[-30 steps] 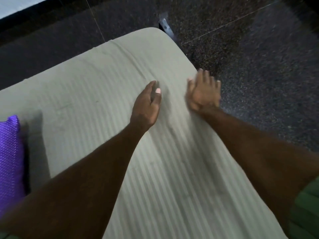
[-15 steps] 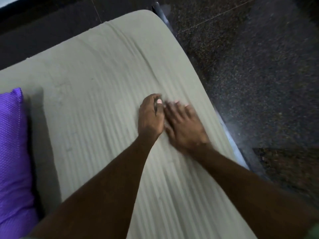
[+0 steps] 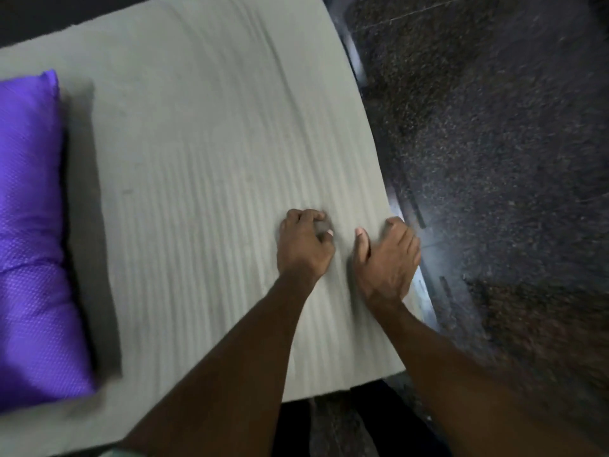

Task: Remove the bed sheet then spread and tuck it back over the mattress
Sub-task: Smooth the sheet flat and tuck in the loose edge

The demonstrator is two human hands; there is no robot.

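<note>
Now the biggest thing you see is the pale grey-green striped bed sheet [image 3: 211, 179], lying flat over the mattress and filling most of the frame from the top down to the bottom middle. It looks smooth, with only soft ripples running up and down. Around it at the right and the top left is the dark speckled stone floor [image 3: 494, 159]. At the left edge of the frame a shiny purple pillow [image 3: 29, 242] lies on the sheet. Along the right side of the bed a thin strip of shiny metal bed frame [image 3: 425, 288] peeks out from under the sheet's edge.

You seem to be at the spreading and tucking part, or maybe just about to pull the sheet off; you cannot be sure from here. Either way, your next move needs a firm hold on the cloth at the right edge.

Both your arms reach up from the bottom of the frame to the lower right part of the sheet. Your left hand [image 3: 304, 245] sits on top of the sheet with its fingers curled in, and it seems to bunch a little cloth, though blur makes this hard to tell. Your right hand [image 3: 387, 255] is just beside it, at the sheet's right edge. Its thumb lies on top and its fingers bend down over the side, gripping the edge.
</note>
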